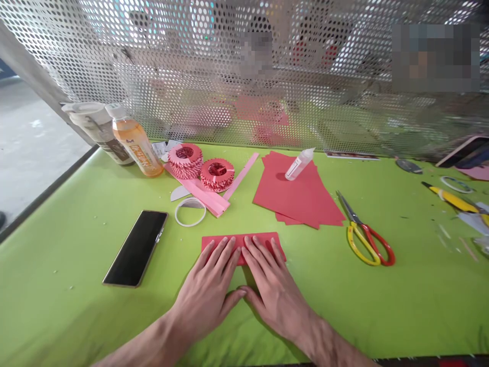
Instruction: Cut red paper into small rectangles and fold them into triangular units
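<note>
A narrow folded strip of red paper (pixel 240 238) lies crosswise on the green table (pixel 305 306). Flat on its left half rest the outstretched fingers of my left hand (pixel 212 278). My right hand (pixel 269 280) presses its straight fingers on the right half, and the two thumb tips meet below the strip. Beyond my hands is a stack of red paper sheets (pixel 290 196), with a white glue bottle (pixel 299 164) on top. Scissors (pixel 362 234) with one yellow and one red handle lie open to the right.
A phone (pixel 135 250) and a white ring (pixel 176 214) lie at left. Behind them are two pleated paper rings (pixel 186 168), pink strips (pixel 206 193), a drink bottle (pixel 137 145) and a cup (pixel 101 132). A perforated metal screen (pixel 191 86) closes the back; a yellow cutter (pixel 454 199) lies far right.
</note>
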`<state>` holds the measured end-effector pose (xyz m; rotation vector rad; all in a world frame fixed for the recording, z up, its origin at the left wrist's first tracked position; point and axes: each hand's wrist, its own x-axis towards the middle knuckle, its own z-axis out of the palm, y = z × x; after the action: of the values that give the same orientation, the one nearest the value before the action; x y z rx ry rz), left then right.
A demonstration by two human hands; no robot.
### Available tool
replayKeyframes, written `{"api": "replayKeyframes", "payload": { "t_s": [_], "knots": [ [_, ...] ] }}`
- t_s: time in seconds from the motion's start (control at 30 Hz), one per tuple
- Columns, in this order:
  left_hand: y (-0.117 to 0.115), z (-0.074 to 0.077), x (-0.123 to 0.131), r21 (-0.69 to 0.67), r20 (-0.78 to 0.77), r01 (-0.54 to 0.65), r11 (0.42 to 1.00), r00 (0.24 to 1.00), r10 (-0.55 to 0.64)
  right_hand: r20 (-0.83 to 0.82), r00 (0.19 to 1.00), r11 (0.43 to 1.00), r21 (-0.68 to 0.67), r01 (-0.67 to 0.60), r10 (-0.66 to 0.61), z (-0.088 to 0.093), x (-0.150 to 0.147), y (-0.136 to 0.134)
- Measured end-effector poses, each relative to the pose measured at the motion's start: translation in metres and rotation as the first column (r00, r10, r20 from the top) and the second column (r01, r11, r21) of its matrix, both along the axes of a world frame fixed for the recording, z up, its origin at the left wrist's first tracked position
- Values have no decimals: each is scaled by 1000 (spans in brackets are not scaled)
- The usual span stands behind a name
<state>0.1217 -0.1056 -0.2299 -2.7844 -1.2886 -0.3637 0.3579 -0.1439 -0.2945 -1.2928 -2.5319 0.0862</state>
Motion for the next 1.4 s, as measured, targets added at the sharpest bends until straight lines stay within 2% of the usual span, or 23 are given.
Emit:
{"api": "replayKeyframes", "payload": {
  "t_s": [0.67,0.77,0.87,0.97,1.07,1.17,1.23,1.3,1.4],
  "knots": [
    [-1,-2,-3,-33,14,19,999,1000,-19,-21,1000,1000,-17,16,-16,1,0,1],
    [-2,-1,-13,-5,-6,45,999,999,-45,-4,1000,1000,-7,20,-20,1,0,1],
    [-6,0,-35,18,-31,62,998,998,-62,14,1000,1000,0,20,-20,1,0,1],
    [-15,5,-60,30,-37,24,999,999,-23,16,1000,1000,2,25,-25,1,0,1],
    [-26,17,-72,70,-19,-28,997,999,29,24,999,999,11,32,-32,1,-1,1],
    [-32,29,-62,105,-8,-68,992,998,69,43,998,999,15,38,-38,0,0,1],
    [-32,31,-49,111,-15,-47,993,999,49,56,998,999,24,34,-35,0,1,3],
    [-30,25,-38,100,-33,36,994,999,-32,70,997,999,36,26,-28,0,3,5],
    [-27,10,-32,76,-36,48,996,998,-45,96,995,998,52,20,-25,2,1,5]
  ]
}}
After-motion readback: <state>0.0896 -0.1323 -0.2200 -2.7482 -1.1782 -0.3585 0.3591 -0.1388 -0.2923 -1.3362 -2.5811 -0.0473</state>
